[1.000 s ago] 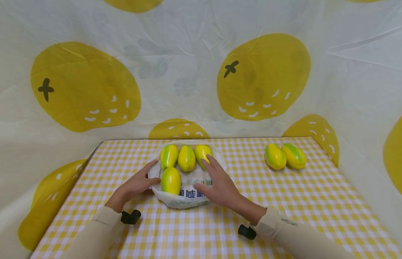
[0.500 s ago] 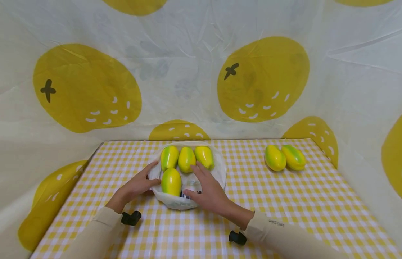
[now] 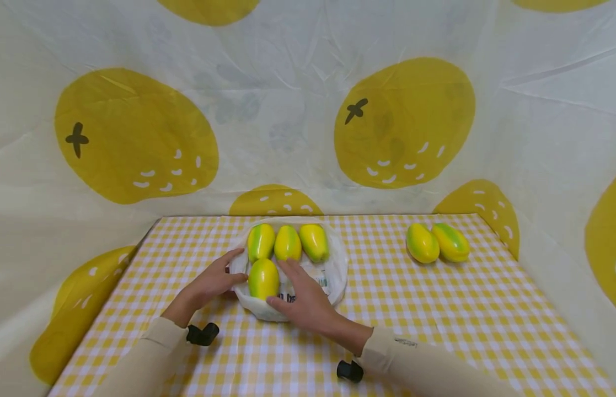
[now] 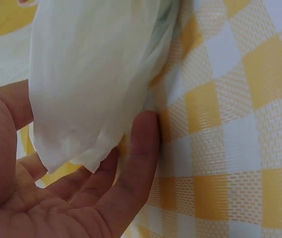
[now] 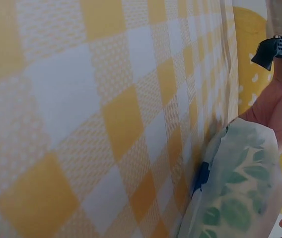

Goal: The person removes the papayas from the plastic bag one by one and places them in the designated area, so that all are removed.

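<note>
A white plastic bag (image 3: pixel 340 259) with printed writing lies spread open and holds several yellow-green papayas. Three stand in a back row; a front papaya (image 3: pixel 263 279) sits at the bag's left. My left hand (image 3: pixel 210 284) holds the bag's left side, its thumb over the rim by that papaya. In the left wrist view, my left fingers (image 4: pixel 141 144) curl below the bag's side (image 4: pixel 91 74). My right hand (image 3: pixel 308 300) reaches over the bag's front edge with extended fingers, the thumb right at the front papaya's base. In the right wrist view the bag's side (image 5: pixel 240 188) has green leaf prints.
Two more papayas, a left one (image 3: pixel 422 243) and a right one (image 3: pixel 451 242), lie together at the table's back right. A yellow-checked cloth (image 3: pixel 417 320) covers the table. A fruit-printed curtain (image 3: pixel 278 110) hangs behind and along the sides.
My right hand has moved left, from the back-right papaya in the bag to the front one. My left hand stays at the bag's left side. The fruit has not moved.
</note>
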The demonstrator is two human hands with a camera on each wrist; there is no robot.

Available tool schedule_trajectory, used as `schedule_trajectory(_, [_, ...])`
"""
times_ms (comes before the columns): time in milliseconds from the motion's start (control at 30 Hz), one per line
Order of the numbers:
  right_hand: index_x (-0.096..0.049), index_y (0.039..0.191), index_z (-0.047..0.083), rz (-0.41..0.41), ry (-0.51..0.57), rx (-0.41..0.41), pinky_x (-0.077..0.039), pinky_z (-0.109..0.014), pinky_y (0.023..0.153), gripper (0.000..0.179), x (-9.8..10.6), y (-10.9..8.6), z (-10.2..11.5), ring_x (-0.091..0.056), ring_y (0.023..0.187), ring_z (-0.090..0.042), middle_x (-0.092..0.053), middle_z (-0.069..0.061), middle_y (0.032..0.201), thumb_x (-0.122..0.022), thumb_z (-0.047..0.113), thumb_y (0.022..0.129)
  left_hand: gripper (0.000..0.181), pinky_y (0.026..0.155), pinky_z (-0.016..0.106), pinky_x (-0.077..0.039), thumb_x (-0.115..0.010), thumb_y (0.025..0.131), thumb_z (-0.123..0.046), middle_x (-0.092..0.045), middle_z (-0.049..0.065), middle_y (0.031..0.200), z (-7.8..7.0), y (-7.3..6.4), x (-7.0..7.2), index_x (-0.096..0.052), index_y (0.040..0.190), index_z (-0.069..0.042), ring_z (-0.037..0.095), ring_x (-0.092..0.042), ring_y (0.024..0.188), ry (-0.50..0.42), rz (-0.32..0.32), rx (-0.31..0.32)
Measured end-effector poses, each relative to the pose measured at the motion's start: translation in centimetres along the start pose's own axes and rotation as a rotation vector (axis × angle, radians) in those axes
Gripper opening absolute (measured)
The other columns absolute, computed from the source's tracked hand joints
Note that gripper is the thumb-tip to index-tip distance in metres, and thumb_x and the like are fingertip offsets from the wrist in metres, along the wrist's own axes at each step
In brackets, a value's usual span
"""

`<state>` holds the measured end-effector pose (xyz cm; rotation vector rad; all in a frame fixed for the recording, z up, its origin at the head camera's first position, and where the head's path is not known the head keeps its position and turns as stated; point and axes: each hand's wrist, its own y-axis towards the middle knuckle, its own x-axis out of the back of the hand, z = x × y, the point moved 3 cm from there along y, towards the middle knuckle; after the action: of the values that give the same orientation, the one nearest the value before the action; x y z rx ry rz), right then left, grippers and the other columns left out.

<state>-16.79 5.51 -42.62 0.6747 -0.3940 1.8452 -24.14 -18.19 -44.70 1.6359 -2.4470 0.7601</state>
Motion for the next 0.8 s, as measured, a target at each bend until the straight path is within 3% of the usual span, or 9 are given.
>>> schedule_trajectory(333, [-0.037, 0.162, 0.012, -0.014, -0.001, 0.012, -0.034, -0.054, 0.125, 0.076, -1.4, 1.2, 0.4, -0.039, 0.154, -0.030, -0.038, -0.009, 0.168, -0.070, 0.039, 0.098, 0.082, 0.084, 0.035, -0.060, -0.070, 0.097, -0.017, -0.045, 0.027, 0.157, -0.5, -0.3, -0.1, -0.025, 0.166, -0.013, 0.033, -0.063, 0.126, -0.017, -0.047, 0.007])
schedule_trajectory(533, [-0.039, 0.160, 0.009, -0.050, 0.017, 0.009, -0.039, -0.054, 0.121, 0.074, -2.1, 2.1, 0.7, -0.047, 0.148, -0.029, -0.044, -0.009, 0.163, -0.070, 0.036, 0.097, 0.087, 0.085, 0.037, -0.061, -0.073, 0.095, -0.015, -0.047, 0.029, 0.154, -0.4, -0.4, -0.4, -0.024, 0.166, -0.013, 0.031, -0.065, 0.122, -0.052, -0.041, -0.010])
schedule_trajectory(800, [-0.038, 0.161, 0.012, -0.063, 0.001, -0.017, -0.038, -0.055, 0.121, 0.076, -3.4, 3.1, 0.6, -0.044, 0.150, -0.031, -0.038, -0.011, 0.167, -0.070, 0.039, 0.097, 0.089, 0.087, 0.037, -0.061, -0.075, 0.094, -0.012, -0.048, 0.029, 0.153, -0.3, -0.4, -0.4, -0.023, 0.166, -0.012, 0.030, -0.066, 0.119, -0.086, -0.027, -0.017])
